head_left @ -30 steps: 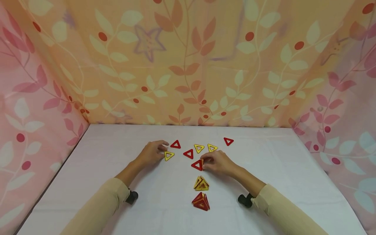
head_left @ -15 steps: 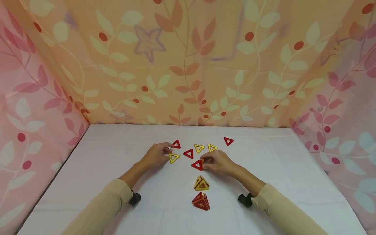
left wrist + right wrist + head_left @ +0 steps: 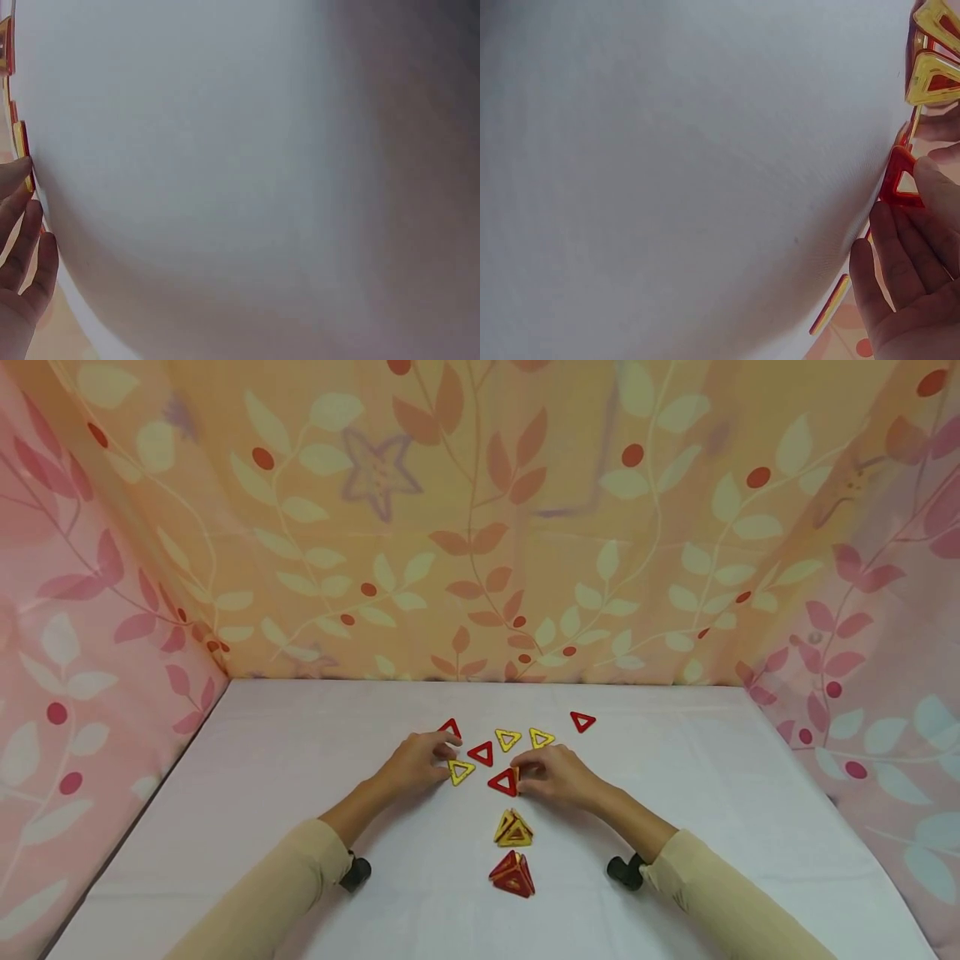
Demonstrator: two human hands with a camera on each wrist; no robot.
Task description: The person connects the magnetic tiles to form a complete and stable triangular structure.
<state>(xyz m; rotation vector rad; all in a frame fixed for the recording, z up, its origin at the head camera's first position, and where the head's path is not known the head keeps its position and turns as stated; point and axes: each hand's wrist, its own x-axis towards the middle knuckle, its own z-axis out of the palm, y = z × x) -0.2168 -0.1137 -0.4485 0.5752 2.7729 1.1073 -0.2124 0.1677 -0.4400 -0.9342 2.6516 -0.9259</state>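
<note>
In the head view my left hand (image 3: 416, 763) pinches the corner of a yellow triangular magnetic tile (image 3: 461, 772); its edge shows by the thumb in the left wrist view. My right hand (image 3: 557, 775) holds a red triangular tile (image 3: 902, 180) upright between thumb and fingers. Right beside those fingers lies another red triangle (image 3: 503, 782). A yellow pyramid (image 3: 513, 829) built of such tiles stands nearer me, and in front of it a red pyramid (image 3: 513, 874). The left fingers partly cover a red triangle (image 3: 450, 728) behind them.
Farther back on the white-covered table (image 3: 645, 893) lie a red triangle (image 3: 482, 753), two yellow ones (image 3: 507, 740) and a red one (image 3: 582, 721) off to the right. Patterned cloth (image 3: 480, 527) walls in the table's back and sides.
My left hand has slid right and slightly toward me, bringing the yellow triangle closer to the red one by the right hand. The right hand has stayed put.
</note>
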